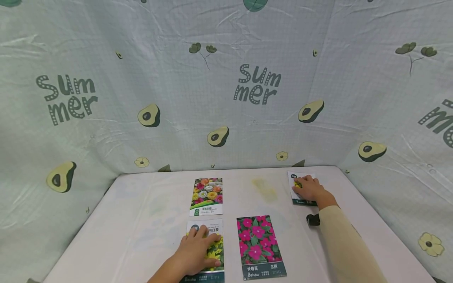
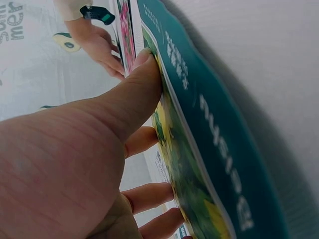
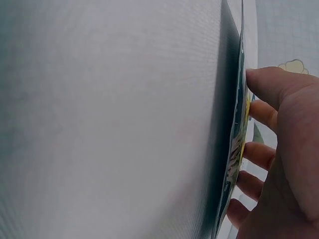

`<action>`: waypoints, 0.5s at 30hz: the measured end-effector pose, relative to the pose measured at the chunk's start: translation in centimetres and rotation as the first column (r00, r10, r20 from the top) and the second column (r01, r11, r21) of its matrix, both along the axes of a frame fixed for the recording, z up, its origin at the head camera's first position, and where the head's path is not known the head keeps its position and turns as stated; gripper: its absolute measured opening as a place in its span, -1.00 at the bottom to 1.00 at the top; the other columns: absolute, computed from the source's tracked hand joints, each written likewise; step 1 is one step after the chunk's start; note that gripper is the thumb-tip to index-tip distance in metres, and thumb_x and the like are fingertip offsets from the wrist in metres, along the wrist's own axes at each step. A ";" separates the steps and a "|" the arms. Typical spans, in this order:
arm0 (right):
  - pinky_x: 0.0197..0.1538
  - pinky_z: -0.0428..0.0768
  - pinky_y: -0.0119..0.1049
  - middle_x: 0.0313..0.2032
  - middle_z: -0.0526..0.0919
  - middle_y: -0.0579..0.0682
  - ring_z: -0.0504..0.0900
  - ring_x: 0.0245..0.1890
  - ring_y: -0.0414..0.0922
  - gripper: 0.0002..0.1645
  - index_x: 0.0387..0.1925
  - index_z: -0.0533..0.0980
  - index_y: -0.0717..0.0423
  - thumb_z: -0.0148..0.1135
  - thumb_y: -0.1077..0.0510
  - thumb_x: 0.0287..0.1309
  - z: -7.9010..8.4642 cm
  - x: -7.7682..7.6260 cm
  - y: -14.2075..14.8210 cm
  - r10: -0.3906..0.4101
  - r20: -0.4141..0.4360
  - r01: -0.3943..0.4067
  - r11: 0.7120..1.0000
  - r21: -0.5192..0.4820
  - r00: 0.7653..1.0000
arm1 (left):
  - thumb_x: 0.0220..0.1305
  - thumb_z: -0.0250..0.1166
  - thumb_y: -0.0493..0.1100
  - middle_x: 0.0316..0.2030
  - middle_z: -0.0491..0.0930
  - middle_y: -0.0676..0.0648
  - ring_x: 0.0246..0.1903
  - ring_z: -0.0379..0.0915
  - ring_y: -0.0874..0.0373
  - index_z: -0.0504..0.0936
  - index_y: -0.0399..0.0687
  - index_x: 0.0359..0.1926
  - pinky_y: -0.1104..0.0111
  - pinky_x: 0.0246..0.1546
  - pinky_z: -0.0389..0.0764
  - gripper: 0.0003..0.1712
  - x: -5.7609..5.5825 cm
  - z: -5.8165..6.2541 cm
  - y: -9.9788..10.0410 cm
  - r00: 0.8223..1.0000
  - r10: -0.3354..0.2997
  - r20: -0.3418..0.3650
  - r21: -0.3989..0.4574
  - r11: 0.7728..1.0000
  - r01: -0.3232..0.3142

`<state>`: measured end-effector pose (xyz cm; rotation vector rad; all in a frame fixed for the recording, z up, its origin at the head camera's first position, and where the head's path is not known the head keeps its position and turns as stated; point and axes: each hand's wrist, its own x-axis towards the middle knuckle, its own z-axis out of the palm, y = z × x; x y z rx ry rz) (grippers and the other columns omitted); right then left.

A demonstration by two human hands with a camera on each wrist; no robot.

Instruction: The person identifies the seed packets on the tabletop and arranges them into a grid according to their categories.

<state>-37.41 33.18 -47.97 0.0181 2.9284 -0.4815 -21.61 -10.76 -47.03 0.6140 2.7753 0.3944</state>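
Note:
My left hand (image 1: 192, 251) rests with spread fingers on a seed packet with yellow flowers (image 1: 216, 251) at the front middle of the table. In the left wrist view its thumb and fingertips press on the front of that packet (image 2: 199, 149), whose dark green band faces the camera. At the back right, my right hand (image 1: 310, 189) lies over another seed packet (image 1: 293, 193) with a white top and dark lower band. The right wrist view shows fingertips touching this packet's face (image 3: 238, 134), seen nearly edge-on.
A packet with pink flowers (image 1: 257, 239) lies right of the left hand. Behind the left hand is a packet with multicoloured flowers (image 1: 208, 194). The pale table (image 1: 148, 212) meets a curtain with avocado prints (image 1: 177, 149). A black band (image 1: 313, 219) sits at the right wrist.

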 end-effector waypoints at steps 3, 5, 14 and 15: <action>0.35 0.21 0.44 0.42 0.16 0.40 0.14 0.38 0.41 -0.24 0.54 0.20 0.13 0.00 -0.16 0.52 0.0 -0.1 0.0 -0.007 0.005 0.007 1.000 -0.003 1.000 | 0.06 0.48 0.36 0.03 0.43 -0.09 -0.04 0.23 -0.07 0.59 0.26 0.29 -0.15 0.00 0.43 -0.23 -0.1 0.1 0.0 1.000 0.007 0.008 0.003 1.000 -0.007; 0.34 0.22 0.44 0.43 0.15 0.41 0.13 0.38 0.41 -0.24 0.54 0.20 0.13 0.01 -0.15 0.51 -0.1 -0.2 0.0 -0.014 0.009 0.014 1.000 -0.006 1.000 | 0.07 0.47 0.36 0.03 0.43 -0.09 -0.04 0.22 -0.07 0.59 0.27 0.29 -0.15 0.00 0.42 -0.23 -0.1 0.1 0.0 1.000 0.005 0.007 0.003 1.000 -0.005; 0.35 0.19 0.47 0.46 0.10 0.43 0.09 0.41 0.43 -0.24 0.53 0.22 0.15 0.02 -0.15 0.51 0.1 0.0 -0.1 -0.013 0.013 0.013 1.000 -0.004 1.000 | 0.07 0.48 0.35 0.01 0.42 -0.08 -0.08 0.22 -0.07 0.60 0.31 0.26 -0.11 -0.05 0.43 -0.27 0.1 0.0 -0.1 1.000 -0.003 -0.011 0.001 1.000 0.003; 0.35 0.19 0.47 0.46 0.10 0.43 0.09 0.41 0.44 -0.24 0.53 0.22 0.16 0.02 -0.15 0.51 0.1 0.0 -0.2 -0.009 0.012 0.009 1.000 -0.002 1.000 | 0.07 0.48 0.35 0.01 0.42 -0.08 -0.08 0.22 -0.06 0.60 0.30 0.27 -0.11 -0.06 0.43 -0.27 0.0 0.0 -0.1 1.000 -0.004 -0.011 0.001 1.000 0.004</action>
